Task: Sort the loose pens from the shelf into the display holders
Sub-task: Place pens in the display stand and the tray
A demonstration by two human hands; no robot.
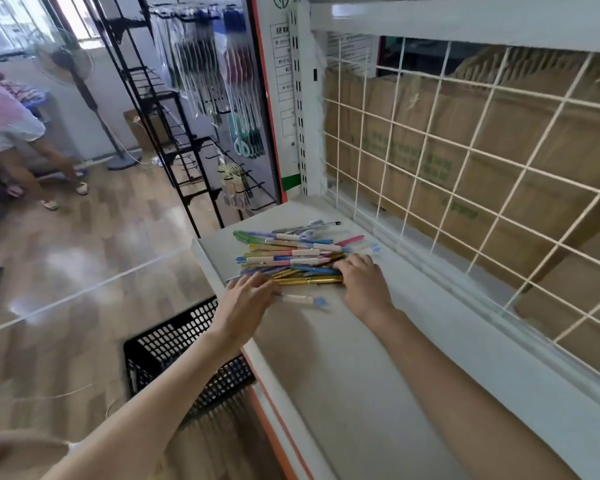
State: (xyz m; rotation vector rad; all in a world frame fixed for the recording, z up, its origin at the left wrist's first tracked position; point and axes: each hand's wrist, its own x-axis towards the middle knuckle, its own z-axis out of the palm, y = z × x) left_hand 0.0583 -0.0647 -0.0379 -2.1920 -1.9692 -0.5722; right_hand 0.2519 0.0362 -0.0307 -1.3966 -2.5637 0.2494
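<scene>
Pastel pens [291, 252] lie left-right; both hands, left [246, 299] and right [362, 284], rest flat on them.

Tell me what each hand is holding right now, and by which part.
Neither hand plainly holds anything. The left hand touches the near end of the pen pile; the right hand rests on the pile's right end, by the gold pens. Motion blur hides any pinch.

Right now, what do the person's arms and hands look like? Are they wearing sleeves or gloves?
Both arms are bare as far as the picture shows, with no sleeves in view. The left hand and right hand wear no gloves. I see no watch, bracelet or rings, though the picture is a bit blurry.
</scene>
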